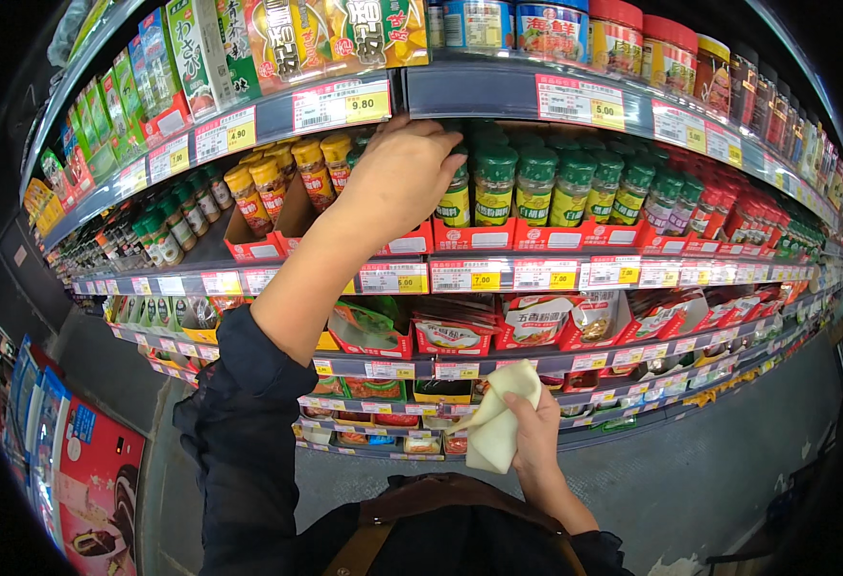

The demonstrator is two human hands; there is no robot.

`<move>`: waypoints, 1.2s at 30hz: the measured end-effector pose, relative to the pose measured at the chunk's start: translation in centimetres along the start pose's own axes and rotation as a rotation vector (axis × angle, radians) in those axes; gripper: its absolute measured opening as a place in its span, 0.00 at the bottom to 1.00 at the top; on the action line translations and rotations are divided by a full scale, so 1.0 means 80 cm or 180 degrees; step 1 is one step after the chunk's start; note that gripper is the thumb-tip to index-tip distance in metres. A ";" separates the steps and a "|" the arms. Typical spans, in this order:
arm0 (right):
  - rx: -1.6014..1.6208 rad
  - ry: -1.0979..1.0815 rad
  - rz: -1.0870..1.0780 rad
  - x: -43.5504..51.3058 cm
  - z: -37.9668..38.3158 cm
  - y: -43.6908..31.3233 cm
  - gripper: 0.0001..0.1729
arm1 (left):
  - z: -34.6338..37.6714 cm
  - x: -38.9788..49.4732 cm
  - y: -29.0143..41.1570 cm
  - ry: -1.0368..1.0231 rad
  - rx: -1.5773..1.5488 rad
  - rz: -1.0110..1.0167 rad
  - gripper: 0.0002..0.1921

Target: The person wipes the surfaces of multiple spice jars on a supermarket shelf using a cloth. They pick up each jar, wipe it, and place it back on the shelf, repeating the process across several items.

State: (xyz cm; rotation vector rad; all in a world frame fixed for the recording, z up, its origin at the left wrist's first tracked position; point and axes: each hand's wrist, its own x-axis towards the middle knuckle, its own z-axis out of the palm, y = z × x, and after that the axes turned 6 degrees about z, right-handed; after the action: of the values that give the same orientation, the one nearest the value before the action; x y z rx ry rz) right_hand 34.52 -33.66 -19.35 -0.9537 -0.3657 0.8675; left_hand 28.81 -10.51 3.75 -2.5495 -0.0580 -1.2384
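Note:
My left hand (403,176) reaches in under a shelf edge, among spice jars with green caps (495,183). Its fingertips lie between and behind the caps, so whether they grip a jar is hidden. Just left of that hand stand jars with yellow caps (313,173). Lower down, in front of the shelves, my right hand (538,428) holds a folded whitish cloth (500,421), pinched under the thumb. The jars beside my left hand stand upright in red cardboard trays (473,235).
Overhanging the jars is the upper shelf's edge (475,93) with price tags, bearing boxes and red-lidded jars (669,47). Below are seasoning packets (536,319) in trays. A red freezer cabinet (97,468) stands at lower left, beside grey floor (651,482).

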 end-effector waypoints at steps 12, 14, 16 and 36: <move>-0.0008 -0.0007 0.0023 0.003 -0.004 0.003 0.16 | 0.007 0.005 0.002 -0.0111 0.0329 -0.0206 0.14; -0.0019 0.0006 0.0022 0.003 -0.005 0.003 0.16 | 0.008 0.004 0.001 -0.0058 0.0326 -0.0209 0.14; -0.0020 0.0020 -0.0019 0.005 -0.005 0.004 0.16 | 0.007 0.001 0.003 0.0074 0.0339 -0.0191 0.14; -0.0018 -0.0040 0.0037 0.006 -0.007 -0.001 0.15 | 0.013 0.016 0.024 0.0136 0.0001 0.0292 0.14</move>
State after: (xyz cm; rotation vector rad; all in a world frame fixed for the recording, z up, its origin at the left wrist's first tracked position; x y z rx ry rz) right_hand 35.20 -33.63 -19.61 -0.9568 -0.3738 0.8837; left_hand 30.72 -12.12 3.64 -2.4943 0.0673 -1.2570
